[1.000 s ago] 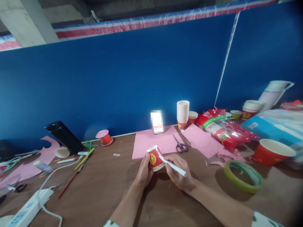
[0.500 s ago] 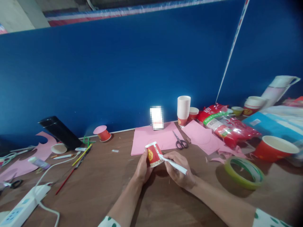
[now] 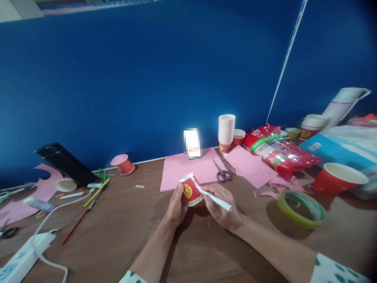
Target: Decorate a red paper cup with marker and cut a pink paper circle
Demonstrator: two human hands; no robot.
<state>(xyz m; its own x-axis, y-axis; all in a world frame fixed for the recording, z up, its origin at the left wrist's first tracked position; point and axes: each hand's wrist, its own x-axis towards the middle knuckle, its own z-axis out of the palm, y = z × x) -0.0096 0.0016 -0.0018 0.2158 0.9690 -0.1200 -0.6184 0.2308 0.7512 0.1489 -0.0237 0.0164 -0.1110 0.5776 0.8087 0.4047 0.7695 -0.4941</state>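
A: The camera on the head has tipped down a bit since a second ago. Now less shows above the blue wall [image 3: 176, 78], and the things on the left have slid further left. The two hands have hardly moved.

B: Where is the cup?

A: The red cup [image 3: 192, 189] is straight in front of the person, at twelve o'clock, held tipped in the left hand [image 3: 176, 203]. It has a gold picture [image 3: 187, 191] and a zigzag band [image 3: 194, 203]. I can't tell if it touches the table [image 3: 118, 232].

B: What are the hands doing?

A: The left hand is wrapped around the cup. The right hand [image 3: 222, 206] is pinching a white pen [image 3: 217, 200], with its tip at the cup's side.

B: Now make the cup the middle of a clock!

A: Pink paper [image 3: 176, 173] lies at twelve, just past the cup, and a blurred white thing [image 3: 192, 143] stands on it. Scissors [image 3: 220, 171] lie at two. A tall stack of cups [image 3: 226, 131] is at one.

B: And farther off?

A: A shiny red bag [image 3: 284, 155] is at two. At three is a roll of tape [image 3: 294, 219], with an open cup [image 3: 332, 182] farther out. A cup with a pink top [image 3: 125, 167] is at ten. A power strip [image 3: 26, 257] is at eight.
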